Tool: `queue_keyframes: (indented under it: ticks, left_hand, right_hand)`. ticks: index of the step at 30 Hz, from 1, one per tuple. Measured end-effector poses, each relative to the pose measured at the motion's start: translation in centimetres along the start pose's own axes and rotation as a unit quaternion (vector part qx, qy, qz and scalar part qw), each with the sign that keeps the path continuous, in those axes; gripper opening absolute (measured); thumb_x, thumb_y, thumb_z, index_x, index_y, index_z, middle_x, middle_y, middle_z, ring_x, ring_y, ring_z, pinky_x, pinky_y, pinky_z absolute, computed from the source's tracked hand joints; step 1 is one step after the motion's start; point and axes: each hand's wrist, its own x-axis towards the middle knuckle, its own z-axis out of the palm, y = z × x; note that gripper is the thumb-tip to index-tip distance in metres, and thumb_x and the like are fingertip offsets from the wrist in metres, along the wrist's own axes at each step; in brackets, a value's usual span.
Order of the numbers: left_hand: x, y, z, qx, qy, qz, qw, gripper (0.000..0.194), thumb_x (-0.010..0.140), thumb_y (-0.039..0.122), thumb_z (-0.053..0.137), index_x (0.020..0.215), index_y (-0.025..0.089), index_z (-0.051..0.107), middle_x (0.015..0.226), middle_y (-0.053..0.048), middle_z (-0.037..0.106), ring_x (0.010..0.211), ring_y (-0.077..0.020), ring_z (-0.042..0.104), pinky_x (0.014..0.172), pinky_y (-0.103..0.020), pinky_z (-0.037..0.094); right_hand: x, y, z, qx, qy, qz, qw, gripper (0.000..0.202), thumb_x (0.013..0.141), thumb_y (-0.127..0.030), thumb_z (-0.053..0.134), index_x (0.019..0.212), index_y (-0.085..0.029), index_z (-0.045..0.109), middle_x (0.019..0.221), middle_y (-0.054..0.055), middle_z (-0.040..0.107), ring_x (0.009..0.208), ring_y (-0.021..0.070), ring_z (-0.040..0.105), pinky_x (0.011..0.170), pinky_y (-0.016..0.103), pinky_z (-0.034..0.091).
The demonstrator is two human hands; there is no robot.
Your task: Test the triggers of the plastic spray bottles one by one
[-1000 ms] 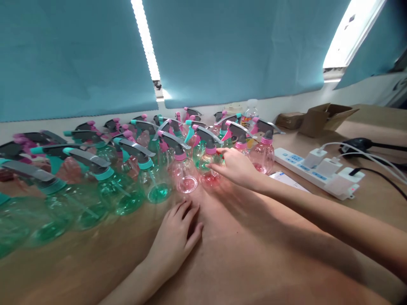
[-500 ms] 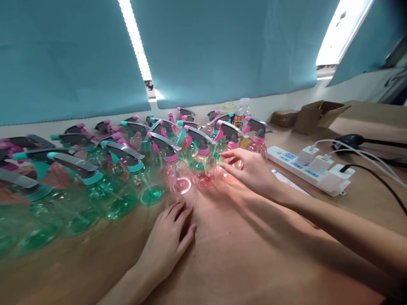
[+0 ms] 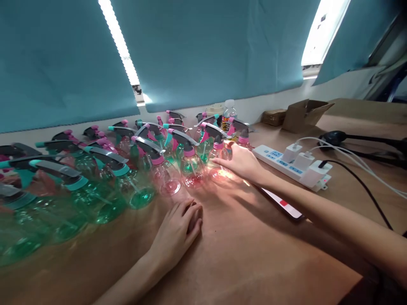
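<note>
Where blue sheeting [image 3: 197,55] backs the smooth brown table [image 3: 229,254], the left hand [image 3: 178,228] lies half-curled, empty, the right hand [image 3: 242,160] part-spread at a round pink plastic spray bottle [image 3: 217,173], its hold indeterminable.

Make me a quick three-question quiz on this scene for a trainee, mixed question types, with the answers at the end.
1. Multiple choice: which of these is the right hand nearest to?
A) the open cardboard box
B) a pink-collared spray bottle
C) the black cable

2. True or false: the left hand is wrapped around a green spray bottle.

3. Fill the gap: the white chargers are plugged into a white ____.

Key:
1. B
2. False; the left hand rests on the tabletop.
3. power strip
</note>
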Motion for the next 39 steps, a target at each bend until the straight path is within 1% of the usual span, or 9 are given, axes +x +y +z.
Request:
queue_keyframes:
  ticks: [6, 10, 13, 18, 21, 26, 31, 35, 39]
  left_hand:
    - [0.6, 1.1, 0.1, -0.060, 0.003, -0.012, 0.998, 0.021, 0.096, 0.024, 0.046, 0.114, 0.021, 0.058, 0.121, -0.010, 0.060, 0.109, -0.0263, 0.059, 0.094, -0.044, 0.049]
    - [0.6, 1.6, 0.2, -0.109, 0.009, -0.064, 0.992, 0.022, 0.096, 0.027, 0.048, 0.117, 0.023, 0.054, 0.119, -0.008, 0.061, 0.108, -0.0250, 0.060, 0.092, -0.042, 0.051]
    - [0.7, 2.0, 0.7, -0.142, 0.017, -0.088, 0.986, 0.037, 0.094, 0.030, 0.054, 0.129, 0.024, 0.045, 0.125, -0.009, 0.058, 0.114, -0.0256, 0.058, 0.096, -0.044, 0.048]
    - [1.0, 3.4, 1.6, -0.190, 0.053, -0.087, 0.977, 0.081, 0.082, 0.037, 0.071, 0.146, 0.025, 0.023, 0.144, -0.012, 0.043, 0.131, -0.0320, 0.045, 0.105, -0.051, 0.040]
    - [0.9, 4.3, 1.4, -0.219, 0.048, -0.090, 0.970, 0.085, 0.081, 0.038, 0.072, 0.148, 0.024, 0.021, 0.142, -0.014, 0.048, 0.129, -0.0342, 0.048, 0.102, -0.052, 0.044]
    - [0.1, 4.7, 0.5, -0.261, 0.028, -0.097, 0.960, 0.075, 0.080, 0.039, 0.074, 0.142, 0.024, 0.034, 0.140, -0.013, 0.050, 0.127, -0.0350, 0.049, 0.100, -0.053, 0.046]
    - [-0.6, 4.4, -0.2, -0.307, 0.006, -0.092, 0.947, 0.073, 0.082, 0.034, 0.072, 0.143, 0.025, 0.034, 0.137, -0.012, 0.053, 0.116, -0.0323, 0.059, 0.094, -0.048, 0.053]
    - [-0.7, 3.8, -1.0, -0.315, -0.023, -0.073, 0.946, 0.068, 0.081, 0.036, 0.073, 0.140, 0.026, 0.039, 0.132, -0.012, 0.057, 0.115, -0.0340, 0.060, 0.093, -0.050, 0.053]
    - [-0.8, 2.9, -1.7, -0.291, -0.025, -0.041, 0.956, 0.075, 0.079, 0.036, 0.076, 0.141, 0.027, 0.036, 0.144, -0.011, 0.047, 0.128, -0.0338, 0.048, 0.102, -0.049, 0.046]
  right_hand:
    - [0.9, -0.1, 0.8, 0.010, -0.021, -0.007, 1.000, 0.051, 0.080, -0.068, 0.053, 0.058, -0.022, 0.051, 0.070, 0.008, 0.066, 0.058, 0.0216, 0.060, 0.052, 0.033, 0.039]
    - [-1.1, -0.1, -0.6, 0.019, -0.025, -0.023, 0.999, 0.047, 0.079, -0.066, 0.055, 0.079, -0.019, 0.061, 0.105, 0.013, 0.069, 0.075, 0.0277, 0.066, 0.060, 0.036, 0.043]
    - [-3.5, -0.2, -2.2, 0.030, -0.040, -0.034, 0.998, 0.058, 0.077, -0.067, 0.058, 0.107, -0.018, 0.061, 0.090, 0.010, 0.072, 0.074, 0.0285, 0.066, 0.060, 0.036, 0.043]
    - [-7.2, -1.2, -4.3, 0.091, -0.056, -0.143, 0.984, 0.040, 0.076, -0.060, 0.066, 0.099, -0.027, 0.067, 0.079, 0.001, 0.071, 0.067, 0.0208, 0.063, 0.054, 0.029, 0.038]
    - [-8.4, -2.0, -4.8, 0.130, -0.069, -0.190, 0.971, 0.034, 0.079, -0.056, 0.066, 0.099, -0.028, 0.067, 0.082, 0.000, 0.071, 0.070, 0.0189, 0.063, 0.057, 0.028, 0.040]
    - [-8.3, -2.9, -5.0, 0.157, -0.104, -0.208, 0.960, 0.042, 0.078, -0.058, 0.067, 0.104, -0.025, 0.063, 0.094, 0.003, 0.068, 0.084, 0.0214, 0.061, 0.068, 0.032, 0.044]
    - [-7.0, -3.7, -3.8, 0.254, -0.156, -0.277, 0.913, 0.037, 0.078, -0.052, 0.069, 0.101, -0.025, 0.060, 0.077, -0.001, 0.059, 0.067, 0.0162, 0.054, 0.056, 0.029, 0.042]
    - [-6.3, -4.9, -2.8, 0.334, -0.195, -0.261, 0.884, 0.029, 0.082, -0.050, 0.065, 0.099, -0.027, 0.062, 0.064, -0.005, 0.054, 0.059, 0.0151, 0.052, 0.052, 0.029, 0.043]
    - [-6.3, -6.6, -2.6, 0.397, -0.185, -0.227, 0.870, 0.029, 0.085, -0.045, 0.063, 0.107, -0.026, 0.061, 0.080, 0.000, 0.062, 0.076, 0.0188, 0.060, 0.060, 0.032, 0.049]
